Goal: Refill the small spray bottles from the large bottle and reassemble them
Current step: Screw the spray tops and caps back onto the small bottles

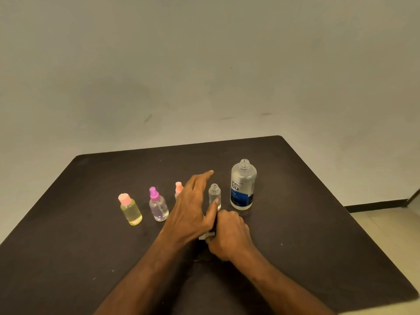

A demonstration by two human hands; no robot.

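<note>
The large clear bottle [243, 185] with a blue label stands uncapped at the right of the row. Beside it, left, a small clear bottle [214, 193] stands open-necked. My left hand [193, 205] hovers in front of it with fingers stretched forward, thumb near its base. My right hand [229, 235] is curled round a small dark and white object [208, 235], mostly hidden. Further left stand a bottle with an orange-pink sprayer [178, 187], half hidden by my left hand, a clear bottle with a purple sprayer [158, 204] and a yellow-filled bottle with a pink cap [130, 209].
Everything stands on a dark table [318, 223] against a pale wall. The table's right edge drops to a light floor with a dark skirting at the far right.
</note>
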